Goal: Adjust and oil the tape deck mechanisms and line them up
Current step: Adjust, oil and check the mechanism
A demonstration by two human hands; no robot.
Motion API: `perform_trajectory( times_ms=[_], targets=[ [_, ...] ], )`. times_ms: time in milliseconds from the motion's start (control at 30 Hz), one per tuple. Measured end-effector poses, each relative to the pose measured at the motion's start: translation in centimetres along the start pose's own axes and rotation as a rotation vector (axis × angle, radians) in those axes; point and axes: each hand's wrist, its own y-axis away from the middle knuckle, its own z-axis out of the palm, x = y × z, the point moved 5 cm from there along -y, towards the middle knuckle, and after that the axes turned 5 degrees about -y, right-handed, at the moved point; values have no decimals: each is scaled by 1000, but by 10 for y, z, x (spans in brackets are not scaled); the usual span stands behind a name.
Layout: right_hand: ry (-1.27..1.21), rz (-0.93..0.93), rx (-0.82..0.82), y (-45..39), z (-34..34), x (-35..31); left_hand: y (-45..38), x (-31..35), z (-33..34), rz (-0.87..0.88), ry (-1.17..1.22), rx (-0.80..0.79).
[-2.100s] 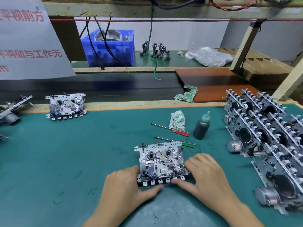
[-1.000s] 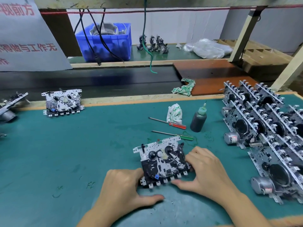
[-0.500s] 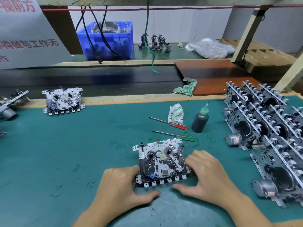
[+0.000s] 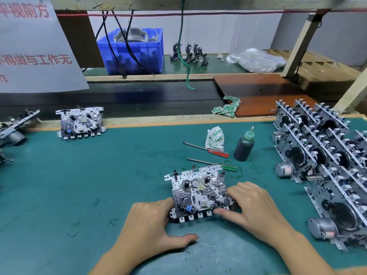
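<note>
**Both hands on a tape deck at the green bench**

Nearest the camera, the left hand (image 4: 153, 225) lies flat on the worn green mat (image 4: 79, 185), fingers relaxed against the left edge of a tape deck mechanism (image 4: 198, 193), thumb stretched out on the mat. The right hand (image 4: 256, 207) grasps the deck's right side, fingers curled over its top and thumb against the row of square keys at its front edge. The deck lies flat at the mat's near middle: a stamped, perforated metal plate crowded with small gears, two round spindles and a little blue part.

Just behind it lie a green-handled screwdriver (image 4: 213, 164) and a red-handled screwdriver (image 4: 206, 149), both slim steel shafts. Beside them stand a crumpled rag (image 4: 215, 137) and a dark squeeze bottle (image 4: 244, 145) with a tapered green nozzle.

At the right, finished decks (image 4: 317, 155) stand on edge in tight rows, cylindrical motors outward. Another deck (image 4: 81, 122) lies flat at the mat's far left edge. Farthest back sits a blue plastic crate (image 4: 135, 50).
</note>
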Motion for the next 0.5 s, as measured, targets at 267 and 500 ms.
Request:
perform_trajectory(
  times_ms=[267,500],
  targets=[
    [-147,12,-22,1,1,-5,1,-9,2,-124,-134,89],
    [-45,-22,-34,7,5,-3,-1,-10,7,-86,-64,43]
  ],
)
